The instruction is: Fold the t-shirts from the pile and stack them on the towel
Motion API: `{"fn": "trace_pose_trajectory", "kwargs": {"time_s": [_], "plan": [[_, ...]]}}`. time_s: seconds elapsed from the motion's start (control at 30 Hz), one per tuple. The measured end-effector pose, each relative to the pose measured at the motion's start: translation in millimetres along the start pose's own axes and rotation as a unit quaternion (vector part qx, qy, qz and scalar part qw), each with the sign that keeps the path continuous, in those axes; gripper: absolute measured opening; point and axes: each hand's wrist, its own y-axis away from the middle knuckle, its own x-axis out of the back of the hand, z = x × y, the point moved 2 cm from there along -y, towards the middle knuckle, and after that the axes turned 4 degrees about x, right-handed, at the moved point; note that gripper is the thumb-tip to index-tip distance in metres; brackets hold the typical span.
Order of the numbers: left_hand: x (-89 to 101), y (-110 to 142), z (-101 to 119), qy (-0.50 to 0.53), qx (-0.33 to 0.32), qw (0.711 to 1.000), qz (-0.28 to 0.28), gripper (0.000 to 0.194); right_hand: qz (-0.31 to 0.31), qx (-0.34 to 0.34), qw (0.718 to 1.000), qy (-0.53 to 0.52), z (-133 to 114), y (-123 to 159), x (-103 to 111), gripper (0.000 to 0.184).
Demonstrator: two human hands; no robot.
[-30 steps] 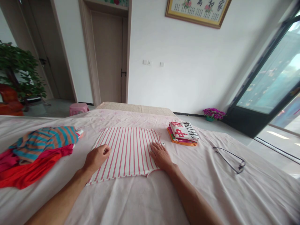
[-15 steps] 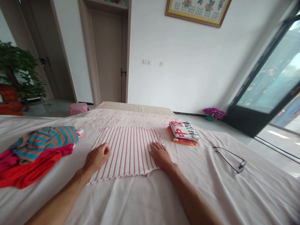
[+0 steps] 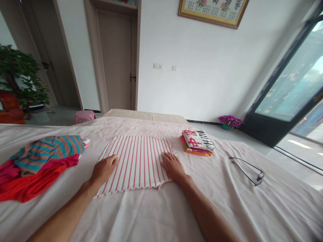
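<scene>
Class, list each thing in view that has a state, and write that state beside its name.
Left hand, curled
Right hand, open, palm down
Striped garment, spread flat
Clothes pile, loose, unfolded
Clothes stack, folded
Eyeglasses, arms unfolded
Sheet, creased
Pink stool, upright
Middle door, shut
Glass door, unclear whether open or shut

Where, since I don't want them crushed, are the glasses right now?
In the head view, the glasses lie on the right side of the pale sheet, to the right of the folded clothes.

The red-striped white garment (image 3: 138,164) lies flat on the pale sheet (image 3: 151,218).
</scene>
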Motion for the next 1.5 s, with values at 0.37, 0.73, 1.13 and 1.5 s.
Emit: {"fn": "trace_pose_trajectory", "kwargs": {"time_s": [0.37,0.73,1.13,1.5], "plan": [[-7.9,-4,-9,0.109,-0.05,0.992,0.048,0.012,-0.005,0.0,1.0,0.0,0,0,0,0.048],[-5.0,-2,-4,0.087,-0.028,0.996,0.012,0.007,0.001,-0.003,1.0,0.002,1,0,-2,0.048],[-8.6,-1,-4,0.053,-0.044,0.998,0.011,0.011,0.001,0.0,1.0,0.001,0,0,-1,0.048],[-2.9,2,5,0.009,-0.051,0.999,0.007,0.017,0.001,-0.004,1.0,0.004,2,-1,-4,0.049]]}}
